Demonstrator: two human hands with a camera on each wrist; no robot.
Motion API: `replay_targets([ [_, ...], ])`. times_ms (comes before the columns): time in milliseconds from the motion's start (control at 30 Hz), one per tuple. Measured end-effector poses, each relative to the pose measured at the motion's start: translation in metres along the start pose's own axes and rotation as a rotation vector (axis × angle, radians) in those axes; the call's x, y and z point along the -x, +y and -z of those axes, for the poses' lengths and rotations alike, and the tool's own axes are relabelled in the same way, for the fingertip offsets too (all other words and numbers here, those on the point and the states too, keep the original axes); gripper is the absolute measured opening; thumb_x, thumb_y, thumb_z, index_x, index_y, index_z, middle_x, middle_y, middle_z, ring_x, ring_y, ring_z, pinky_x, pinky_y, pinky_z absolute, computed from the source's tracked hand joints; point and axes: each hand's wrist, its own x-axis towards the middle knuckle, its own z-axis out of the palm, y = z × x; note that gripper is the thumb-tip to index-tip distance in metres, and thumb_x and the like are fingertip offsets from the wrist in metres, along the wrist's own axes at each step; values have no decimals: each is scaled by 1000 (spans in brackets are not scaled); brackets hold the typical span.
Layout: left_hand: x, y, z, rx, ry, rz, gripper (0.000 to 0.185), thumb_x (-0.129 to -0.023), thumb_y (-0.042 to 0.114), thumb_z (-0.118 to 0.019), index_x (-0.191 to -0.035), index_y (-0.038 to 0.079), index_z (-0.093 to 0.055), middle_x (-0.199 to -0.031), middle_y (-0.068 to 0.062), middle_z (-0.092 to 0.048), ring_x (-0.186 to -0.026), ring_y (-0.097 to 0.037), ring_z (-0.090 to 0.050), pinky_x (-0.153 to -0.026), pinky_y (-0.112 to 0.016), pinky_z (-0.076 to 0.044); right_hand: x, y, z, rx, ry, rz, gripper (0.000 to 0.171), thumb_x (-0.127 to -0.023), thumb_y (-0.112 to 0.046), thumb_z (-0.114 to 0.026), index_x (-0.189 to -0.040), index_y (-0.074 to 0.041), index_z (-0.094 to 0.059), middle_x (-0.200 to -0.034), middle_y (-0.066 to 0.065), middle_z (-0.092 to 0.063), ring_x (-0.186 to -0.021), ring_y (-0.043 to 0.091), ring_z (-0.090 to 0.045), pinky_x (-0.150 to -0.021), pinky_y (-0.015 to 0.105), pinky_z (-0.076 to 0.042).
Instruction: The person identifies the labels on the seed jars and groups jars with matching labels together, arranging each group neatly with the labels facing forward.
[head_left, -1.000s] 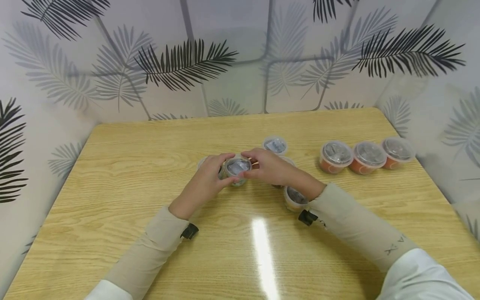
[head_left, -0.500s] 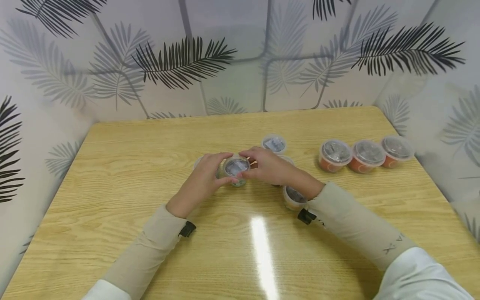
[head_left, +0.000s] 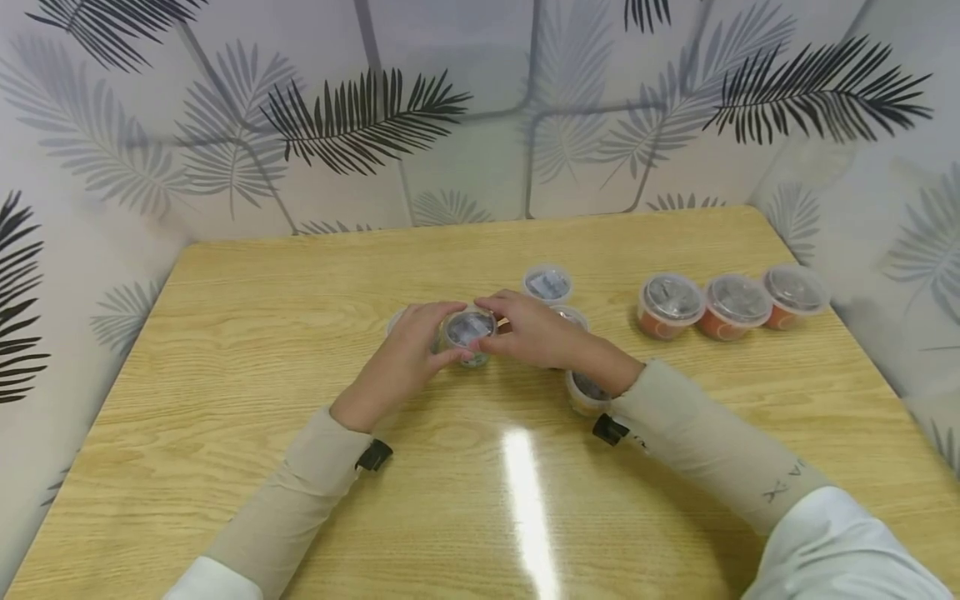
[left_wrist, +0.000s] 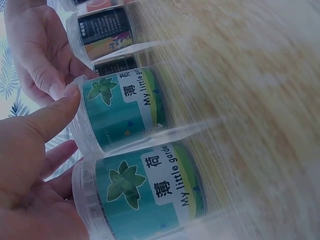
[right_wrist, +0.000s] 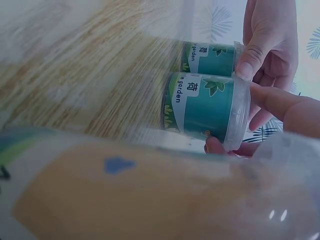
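Note:
Both hands are at a small clear-lidded plastic tub (head_left: 470, 327) with a green mint-leaf label, standing upright on the wooden table. My left hand (head_left: 401, 350) pinches it near the lid from the left. From the right, my right hand (head_left: 536, 329) holds its rim with thumb and fingers. A second green-labelled tub (left_wrist: 150, 192) stands close beside the first; in the head view the left hand mostly hides it. In the right wrist view, the two green tubs line up, and a blurred orange-labelled tub (right_wrist: 150, 190) fills the foreground.
Around the right wrist stand a rear tub (head_left: 547, 285), a half-hidden middle tub (head_left: 573, 317) and a front tub (head_left: 587, 393). Further right, an orange tub (head_left: 670, 308) begins a row of three. A leaf-patterned wall covering (head_left: 465, 167) rises behind the table (head_left: 300, 283).
The tub between the hands looked slightly tilted half a second ago and now looks level. Both hands keep nearly the same place; the view has shifted a little.

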Motion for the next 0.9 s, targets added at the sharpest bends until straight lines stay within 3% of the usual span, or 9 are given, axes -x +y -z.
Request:
replay_targets([
  [367, -2, 0, 1, -24, 10, -36, 62, -83, 27, -70, -135, 6, -44, -134, -10, -48, -121, -27, -41, -101, -41, -36, 1, 1, 2, -11, 8, 17, 67, -89, -32, -63, -139, 4, -37, -135, 16, -43, -111, 24, -54, -86, 28, -49],
  [700, -3, -5, 3, 14, -43, -37, 68, -84, 29, -69, -139, 5, -36, -139, -11, -40, -128, -29, -34, -105, -46, -30, 10, 8, 8, -205, 21, 59, 64, -92, -27, -59, -144, -5, -29, -145, 10, -32, -126, 25, -40, -102, 35, -37],
  [900, -3, -6, 3, 1, -61, -34, 67, -86, 31, -67, -140, 6, -35, -140, -11, -39, -129, -29, -33, -106, -45, -29, 25, 10, 14, -232, 56, 50, 58, -93, -27, -58, -142, -6, -34, -143, 8, -36, -127, 24, -40, -103, 36, -36],
])
